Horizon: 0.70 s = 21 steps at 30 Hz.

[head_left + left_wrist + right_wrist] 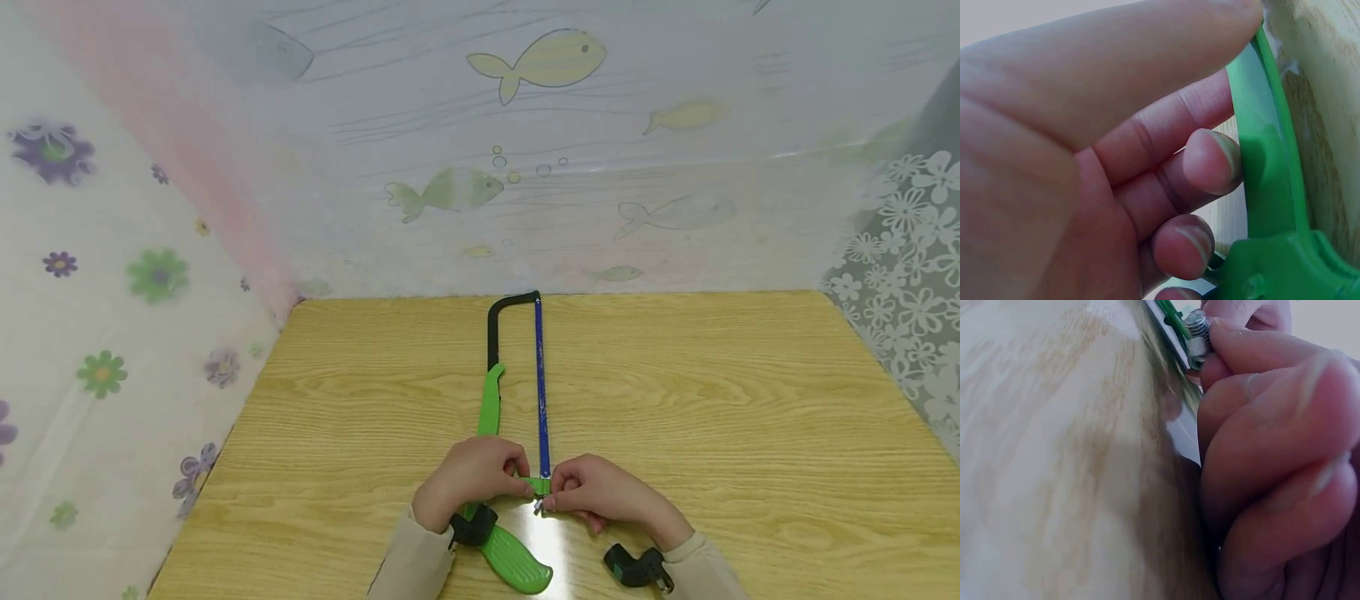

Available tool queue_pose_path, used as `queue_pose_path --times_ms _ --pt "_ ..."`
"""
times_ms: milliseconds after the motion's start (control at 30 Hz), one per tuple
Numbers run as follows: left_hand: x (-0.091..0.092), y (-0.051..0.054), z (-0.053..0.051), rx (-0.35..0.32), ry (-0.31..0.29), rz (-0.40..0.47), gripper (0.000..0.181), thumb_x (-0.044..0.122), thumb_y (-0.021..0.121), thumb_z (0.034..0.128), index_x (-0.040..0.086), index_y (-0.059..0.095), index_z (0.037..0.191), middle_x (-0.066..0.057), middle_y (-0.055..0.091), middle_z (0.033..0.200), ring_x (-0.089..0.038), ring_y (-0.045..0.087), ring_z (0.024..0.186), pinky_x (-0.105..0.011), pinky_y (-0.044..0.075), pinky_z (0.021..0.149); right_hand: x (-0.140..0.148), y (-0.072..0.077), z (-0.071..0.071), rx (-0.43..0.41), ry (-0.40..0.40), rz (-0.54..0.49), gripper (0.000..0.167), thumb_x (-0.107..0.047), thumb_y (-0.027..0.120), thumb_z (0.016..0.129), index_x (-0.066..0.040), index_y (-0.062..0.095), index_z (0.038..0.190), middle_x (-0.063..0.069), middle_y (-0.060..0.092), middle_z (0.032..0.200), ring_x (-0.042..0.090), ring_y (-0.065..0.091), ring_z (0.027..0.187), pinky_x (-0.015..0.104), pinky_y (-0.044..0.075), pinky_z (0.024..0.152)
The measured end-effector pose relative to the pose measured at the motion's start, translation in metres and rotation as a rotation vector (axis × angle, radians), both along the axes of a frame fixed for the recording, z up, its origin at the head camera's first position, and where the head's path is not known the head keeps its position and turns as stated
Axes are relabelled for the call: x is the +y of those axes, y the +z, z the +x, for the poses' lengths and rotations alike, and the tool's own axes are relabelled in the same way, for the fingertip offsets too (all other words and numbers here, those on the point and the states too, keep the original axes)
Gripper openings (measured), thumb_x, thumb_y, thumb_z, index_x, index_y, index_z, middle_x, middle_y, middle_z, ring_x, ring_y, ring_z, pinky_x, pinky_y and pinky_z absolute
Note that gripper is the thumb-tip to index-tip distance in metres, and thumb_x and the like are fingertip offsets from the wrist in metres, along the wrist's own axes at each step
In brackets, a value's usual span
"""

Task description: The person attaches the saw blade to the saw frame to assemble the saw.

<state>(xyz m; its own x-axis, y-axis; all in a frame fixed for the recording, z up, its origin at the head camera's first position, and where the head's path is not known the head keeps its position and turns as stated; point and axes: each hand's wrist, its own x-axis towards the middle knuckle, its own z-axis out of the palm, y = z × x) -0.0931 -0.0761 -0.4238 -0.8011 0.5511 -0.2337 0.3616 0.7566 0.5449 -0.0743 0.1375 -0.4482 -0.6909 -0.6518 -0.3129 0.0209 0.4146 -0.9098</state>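
A hacksaw lies on the table, with a green handle [517,564], a black front frame [492,333] and a blue blade [542,392]. My left hand [480,475] lies over the frame's lower part and pinches the green cross arm [1266,144] near the blade's lower end. Beside it, my right hand [603,492] has its thumb and forefinger on a small silvery wing nut [538,506] at the end of that arm. Close up in the right wrist view, a threaded metal screw [1197,326] shows at the fingertips. The other right fingers are curled.
The wood-grain table [712,375] meets a fish-print sheet [562,208] at the back and a flower-print sheet [112,317] on the left. A black wrist camera [633,567] sits at the right wrist, another [474,527] at the left.
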Motion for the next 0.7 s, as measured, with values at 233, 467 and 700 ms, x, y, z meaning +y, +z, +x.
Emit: queue_pose_path --times_ms 233,467,700 --pt "0.0004 0.0008 0.0003 -0.013 0.0 -0.02 0.016 0.043 0.07 0.0711 0.03 0.062 0.075 0.014 0.048 0.058 -0.002 0.042 0.05 -0.021 0.035 0.048 0.0002 0.0017 0.0017 -0.016 0.001 0.001 0.026 -0.035 0.063 0.081 -0.011 0.059 0.072 -0.004 0.042 0.043 0.006 0.038 0.032 0.025 0.037 0.036" --pt "0.001 0.0011 0.0 -0.005 -0.002 -0.019 0.015 0.042 0.07 0.071 0.03 0.063 0.076 0.014 0.048 0.058 -0.002 0.043 0.051 -0.022 0.035 0.048 0.0001 0.0023 0.0014 -0.012 0.002 0.0 0.028 -0.035 0.061 0.082 -0.01 0.06 0.071 -0.004 0.042 0.043 0.007 0.038 0.033 0.026 0.038 0.037" --pt "0.0006 0.0019 0.0001 0.003 -0.002 -0.015 0.015 0.042 0.07 0.0706 0.03 0.063 0.076 0.014 0.048 0.058 -0.002 0.042 0.051 -0.021 0.035 0.048 0.0001 0.002 0.0 -0.001 0.014 0.007 0.031 -0.038 0.058 0.084 -0.009 0.061 0.071 -0.005 0.042 0.042 0.007 0.039 0.032 0.027 0.039 0.037"
